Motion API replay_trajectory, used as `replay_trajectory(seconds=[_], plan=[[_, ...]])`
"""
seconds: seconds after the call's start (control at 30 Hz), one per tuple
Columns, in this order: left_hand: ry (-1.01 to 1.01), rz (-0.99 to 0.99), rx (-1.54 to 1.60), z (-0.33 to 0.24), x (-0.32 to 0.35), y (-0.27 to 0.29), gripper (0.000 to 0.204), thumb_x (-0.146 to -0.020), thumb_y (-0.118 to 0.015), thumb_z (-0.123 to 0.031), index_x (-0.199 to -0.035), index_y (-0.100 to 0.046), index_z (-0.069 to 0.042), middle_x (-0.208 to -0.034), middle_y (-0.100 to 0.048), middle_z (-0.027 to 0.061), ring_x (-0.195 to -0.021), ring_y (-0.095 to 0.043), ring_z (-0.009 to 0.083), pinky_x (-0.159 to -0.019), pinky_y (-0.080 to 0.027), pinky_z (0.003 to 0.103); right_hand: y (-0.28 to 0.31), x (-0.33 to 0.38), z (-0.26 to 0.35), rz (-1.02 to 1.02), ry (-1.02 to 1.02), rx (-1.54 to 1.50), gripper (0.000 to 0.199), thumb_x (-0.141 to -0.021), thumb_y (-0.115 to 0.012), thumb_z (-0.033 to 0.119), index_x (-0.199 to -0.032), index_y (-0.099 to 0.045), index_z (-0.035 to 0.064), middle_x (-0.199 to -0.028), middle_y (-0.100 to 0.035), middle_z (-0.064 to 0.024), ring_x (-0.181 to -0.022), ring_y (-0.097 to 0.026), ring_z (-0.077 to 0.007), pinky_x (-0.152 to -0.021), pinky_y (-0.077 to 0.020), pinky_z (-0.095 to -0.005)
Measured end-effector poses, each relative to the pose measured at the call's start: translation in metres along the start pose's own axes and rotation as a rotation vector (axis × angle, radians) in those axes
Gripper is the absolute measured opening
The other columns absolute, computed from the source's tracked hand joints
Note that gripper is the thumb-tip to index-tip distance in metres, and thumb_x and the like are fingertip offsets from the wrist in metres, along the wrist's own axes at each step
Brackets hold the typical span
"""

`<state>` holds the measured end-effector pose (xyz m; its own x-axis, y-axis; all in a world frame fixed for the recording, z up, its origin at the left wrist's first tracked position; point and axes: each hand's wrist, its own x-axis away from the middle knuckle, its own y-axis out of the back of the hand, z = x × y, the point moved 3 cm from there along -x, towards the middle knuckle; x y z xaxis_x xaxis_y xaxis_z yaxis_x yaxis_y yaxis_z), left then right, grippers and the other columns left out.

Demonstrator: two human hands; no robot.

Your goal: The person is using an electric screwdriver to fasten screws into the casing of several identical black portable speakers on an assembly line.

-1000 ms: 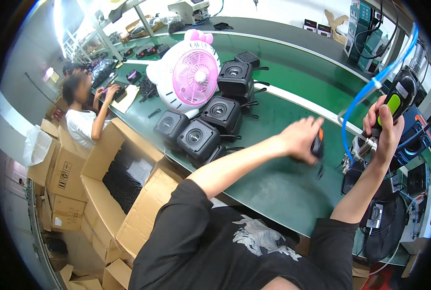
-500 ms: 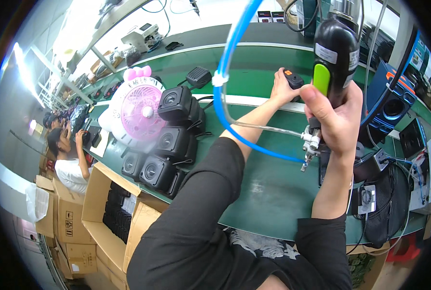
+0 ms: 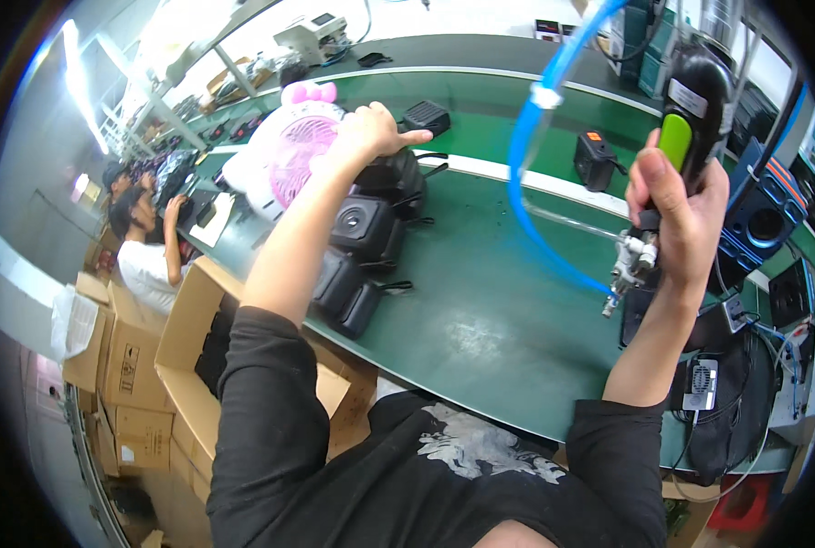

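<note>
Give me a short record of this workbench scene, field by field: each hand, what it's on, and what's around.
Left hand: stretched out, resting on top of a black speaker in the row
Right hand: raised, gripping a black power screwdriver with a green trigger
Hose: blue hose loops to the tool's lower end
Surface: green bench
Nearby: pink and white fan, open cardboard box, another person seated at left

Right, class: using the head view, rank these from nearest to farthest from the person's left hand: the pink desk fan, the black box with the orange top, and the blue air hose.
1. Pink desk fan: just to the left of the left hand, almost beside it.
2. Blue air hose: to the right, curving over the middle of the green belt.
3. Black box with the orange top: farther right again, past the hose.
</note>
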<state>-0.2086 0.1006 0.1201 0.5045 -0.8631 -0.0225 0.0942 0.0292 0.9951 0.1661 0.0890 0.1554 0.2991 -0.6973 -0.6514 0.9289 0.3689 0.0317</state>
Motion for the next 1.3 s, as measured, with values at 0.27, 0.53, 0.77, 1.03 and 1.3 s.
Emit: replay_trajectory(seconds=[0.27,0.53,0.77,1.03,1.3], plan=[[0.204,0.05,0.218,0.023,0.015,-0.03,0.11,-0.072,-0.069,-0.059,-0.143,-0.026,0.013,-0.14,-0.045,0.0306,-0.129,-0.047,0.0402,-0.109,-0.038,0.044,-0.002,0.002,-0.01,0.004,-0.036,-0.169,0.038,-0.091,-0.066,0.029,-0.104,-0.054,-0.0044,-0.068,-0.049,-0.0024,-0.054,-0.047,-0.009,-0.044,-0.0364,-0.0224],[-0.235,-0.425,0.113,0.012,0.077,-0.001,0.112,-0.06,-0.081,-0.043,-0.143,-0.026,0.008,-0.119,-0.052,0.0248,-0.108,-0.055,0.0389,-0.091,-0.049,0.045,0.006,0.004,-0.022,-0.022,-0.06,-0.15,0.032,-0.092,-0.063,0.029,-0.098,-0.052,-0.0015,-0.066,-0.044,-0.0028,-0.05,-0.044,-0.0096,-0.043,-0.0346,-0.0218],[-0.97,-0.107,0.37,-0.08,0.198,-0.058,0.114,-0.051,-0.081,-0.034,-0.142,-0.028,0.009,-0.119,-0.052,0.0236,-0.105,-0.054,0.0368,-0.086,-0.047,0.045,0.023,-0.001,-0.035,0.029,-0.153,-0.167,0.03,-0.094,-0.058,0.03,-0.1,-0.05,0.0018,-0.067,-0.043,-0.0027,-0.05,-0.043,-0.0122,-0.048,-0.0342,-0.0249],[-1.099,0.043,0.637,-0.101,0.212,-0.12,0.111,-0.052,-0.082,-0.033,-0.137,-0.031,0.016,-0.121,-0.052,0.0274,-0.106,-0.054,0.0383,-0.091,-0.045,0.044,0.002,-0.018,-0.008,0.208,-0.238,-0.445,0.035,-0.096,-0.057,0.038,-0.098,-0.046,0.0054,-0.072,-0.043,-0.0016,-0.057,-0.044,-0.0109,-0.056,-0.038,-0.0251],[-0.922,-0.024,0.481,-0.112,0.222,-0.126,0.095,-0.063,-0.08,-0.042,-0.13,-0.04,0.012,-0.113,-0.053,0.0193,-0.106,-0.052,0.0305,-0.095,-0.042,0.038,-0.044,-0.024,0.043,0.53,0.064,-0.485,0.059,-0.085,-0.065,0.057,-0.102,-0.048,0.0028,-0.075,-0.049,-0.002,-0.06,-0.051,-0.0121,-0.061,-0.0407,-0.0286]])
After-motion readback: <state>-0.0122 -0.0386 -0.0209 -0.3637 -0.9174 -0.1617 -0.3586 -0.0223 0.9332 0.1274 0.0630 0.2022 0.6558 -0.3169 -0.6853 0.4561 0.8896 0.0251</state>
